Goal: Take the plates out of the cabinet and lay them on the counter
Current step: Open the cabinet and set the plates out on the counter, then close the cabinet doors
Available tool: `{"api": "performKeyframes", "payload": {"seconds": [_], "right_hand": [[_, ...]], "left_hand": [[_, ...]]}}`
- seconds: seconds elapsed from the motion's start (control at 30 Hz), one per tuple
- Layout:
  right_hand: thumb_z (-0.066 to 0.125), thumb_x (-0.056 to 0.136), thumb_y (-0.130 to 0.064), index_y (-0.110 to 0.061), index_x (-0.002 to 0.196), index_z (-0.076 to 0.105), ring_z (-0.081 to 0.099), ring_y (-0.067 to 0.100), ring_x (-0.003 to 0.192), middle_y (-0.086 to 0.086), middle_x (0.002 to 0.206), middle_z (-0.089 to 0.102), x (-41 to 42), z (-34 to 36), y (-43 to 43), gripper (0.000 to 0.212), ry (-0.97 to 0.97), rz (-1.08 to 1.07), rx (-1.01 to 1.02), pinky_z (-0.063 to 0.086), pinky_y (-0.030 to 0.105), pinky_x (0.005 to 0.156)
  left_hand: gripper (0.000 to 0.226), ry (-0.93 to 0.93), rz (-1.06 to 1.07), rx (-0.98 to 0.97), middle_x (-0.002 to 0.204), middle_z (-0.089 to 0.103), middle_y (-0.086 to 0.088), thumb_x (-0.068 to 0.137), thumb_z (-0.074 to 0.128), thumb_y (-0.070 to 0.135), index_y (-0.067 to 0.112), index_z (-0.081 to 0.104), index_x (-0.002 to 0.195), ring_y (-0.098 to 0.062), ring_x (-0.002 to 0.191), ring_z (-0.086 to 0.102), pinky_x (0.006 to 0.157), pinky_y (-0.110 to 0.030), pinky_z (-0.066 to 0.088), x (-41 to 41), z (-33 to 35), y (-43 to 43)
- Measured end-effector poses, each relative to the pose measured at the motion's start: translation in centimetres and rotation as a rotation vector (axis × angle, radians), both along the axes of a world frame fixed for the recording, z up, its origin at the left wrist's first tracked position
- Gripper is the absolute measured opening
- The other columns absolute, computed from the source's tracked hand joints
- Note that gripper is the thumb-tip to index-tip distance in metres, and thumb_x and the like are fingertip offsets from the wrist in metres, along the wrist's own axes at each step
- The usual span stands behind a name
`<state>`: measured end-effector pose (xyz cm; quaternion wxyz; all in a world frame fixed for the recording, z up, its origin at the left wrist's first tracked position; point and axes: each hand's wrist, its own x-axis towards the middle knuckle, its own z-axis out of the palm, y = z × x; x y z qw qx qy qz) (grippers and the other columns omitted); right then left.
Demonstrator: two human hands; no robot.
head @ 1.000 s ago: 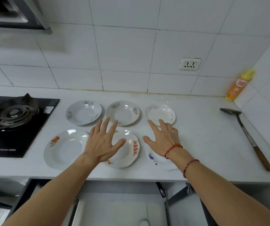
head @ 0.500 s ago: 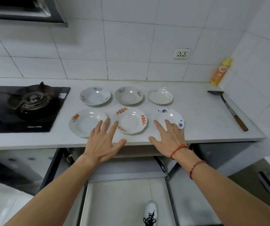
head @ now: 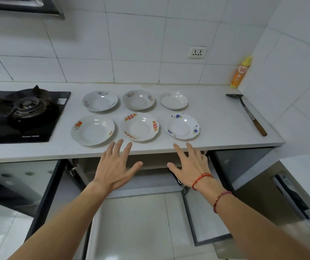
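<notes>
Several white plates lie in two rows on the white counter (head: 216, 117). The front row holds a plate with orange flowers (head: 92, 130), a plate with red and orange patterns (head: 140, 126) and a plate with blue flowers (head: 182, 126). Behind them sit three smaller floral plates, one of them at the back left (head: 99, 100). My left hand (head: 115, 166) and my right hand (head: 190, 165) hover flat, fingers spread, in front of the counter edge, holding nothing. Below them the cabinet (head: 150, 166) stands open, its inside mostly dark.
A black gas hob (head: 19, 113) fills the counter's left end. A spatula with a wooden handle (head: 249, 114) and a yellow bottle (head: 241, 73) sit at the right. The open cabinet doors (head: 202, 218) stick out toward me on both sides. A wall socket (head: 196, 52) is above.
Both hands have drawn back from over the front plates to in front of the counter edge. My view has pulled back, showing the open cabinet and floor.
</notes>
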<state>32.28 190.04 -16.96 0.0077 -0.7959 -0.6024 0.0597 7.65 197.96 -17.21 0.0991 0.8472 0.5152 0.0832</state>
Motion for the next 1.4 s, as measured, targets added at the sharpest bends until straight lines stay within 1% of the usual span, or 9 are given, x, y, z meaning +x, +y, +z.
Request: {"api": "performKeyframes", "payload": {"seconds": [0.13,0.27,0.43,0.67,0.8,0.93,1.17,1.3,1.4], "right_hand": [[0.037,0.088,-0.068,-0.036,0.153,0.014,0.032,0.034,0.134,0.014,0.155,0.024,2.9,-0.7,-2.1,0.076,0.041,-0.066,0.002,0.035,0.050,0.107],[0.036,0.090,-0.066,-0.034,0.154,0.011,0.027,0.035,0.139,0.012,0.159,0.018,7.0,-1.9,-5.4,0.076,0.072,-0.177,-0.078,0.034,0.051,0.108],[0.038,0.089,-0.063,-0.034,0.154,0.012,0.029,0.035,0.138,0.012,0.159,0.019,12.2,-3.6,-10.6,0.076,0.117,-0.335,-0.123,0.034,0.050,0.108],[0.039,0.090,-0.064,-0.034,0.153,0.011,0.029,0.033,0.140,0.011,0.159,0.020,17.2,-6.0,-16.0,0.076,0.192,-0.518,-0.209,0.035,0.051,0.109],[0.042,0.092,-0.060,-0.029,0.154,0.009,0.027,0.034,0.142,0.012,0.160,0.019,18.8,-7.9,-17.5,0.077,0.271,-0.579,-0.258,0.036,0.050,0.111],[0.043,0.095,-0.056,-0.027,0.155,0.009,0.035,0.030,0.139,0.010,0.158,0.024,19.7,-10.6,-18.3,0.075,0.372,-0.633,-0.289,0.042,0.045,0.106],[0.040,0.100,-0.046,-0.019,0.153,0.019,0.040,0.029,0.138,0.010,0.157,0.032,20.6,-15.3,-19.3,0.064,0.468,-0.685,-0.311,0.040,0.046,0.111],[0.033,0.103,-0.038,-0.018,0.149,0.032,0.054,0.027,0.122,0.013,0.140,0.050,20.3,-17.1,-19.7,0.050,0.532,-0.700,-0.300,0.048,0.042,0.102],[0.030,0.105,-0.034,-0.018,0.147,0.036,0.055,0.026,0.120,0.012,0.135,0.054,19.9,-18.1,-20.2,0.045,0.588,-0.728,-0.275,0.048,0.041,0.103]], "left_hand": [[0.085,0.027,-0.058,-0.016,0.158,0.029,-0.010,0.085,0.027,0.076,0.023,0.029,0.152,-0.031,0.146,0.025,0.116,-0.046,0.029,3.0,-0.7,-0.7],[0.080,0.038,-0.153,-0.059,0.155,0.033,-0.009,0.087,0.033,0.072,0.023,0.032,0.149,-0.030,0.141,0.031,0.112,-0.045,0.035,7.7,-2.2,-1.9],[0.085,0.051,-0.279,-0.152,0.158,0.030,-0.010,0.083,0.028,0.072,0.021,0.031,0.152,-0.032,0.143,0.028,0.113,-0.046,0.032,15.1,-4.0,-3.8],[0.088,0.036,-0.448,-0.195,0.152,0.037,-0.010,0.081,0.023,0.073,0.019,0.037,0.148,-0.032,0.139,0.033,0.112,-0.046,0.036,23.8,-6.3,-6.5],[0.087,0.081,-0.530,-0.248,0.160,0.023,-0.009,0.082,0.015,0.073,0.023,0.027,0.152,-0.031,0.148,0.015,0.119,-0.046,0.024,27.9,-8.4,-8.2],[0.072,0.103,-0.606,-0.303,0.165,0.007,-0.005,0.094,0.028,0.065,0.028,0.017,0.155,-0.029,0.152,-0.002,0.122,-0.046,0.010,31.8,-11.3,-10.0],[0.064,0.145,-0.753,-0.253,0.166,-0.004,-0.006,0.100,0.023,0.056,0.028,0.012,0.156,-0.027,0.152,-0.006,0.122,-0.043,0.007,37.0,-16.1,-12.0],[0.062,0.141,-0.775,-0.221,0.166,-0.004,-0.007,0.100,0.023,0.054,0.028,0.015,0.156,-0.026,0.152,-0.009,0.117,-0.039,-0.005,38.4,-18.6,-12.4],[0.060,0.142,-0.776,-0.209,0.166,-0.002,-0.008,0.100,0.023,0.054,0.028,0.021,0.155,-0.025,0.152,-0.010,0.114,-0.039,-0.009,38.6,-20.0,-12.4]]}}
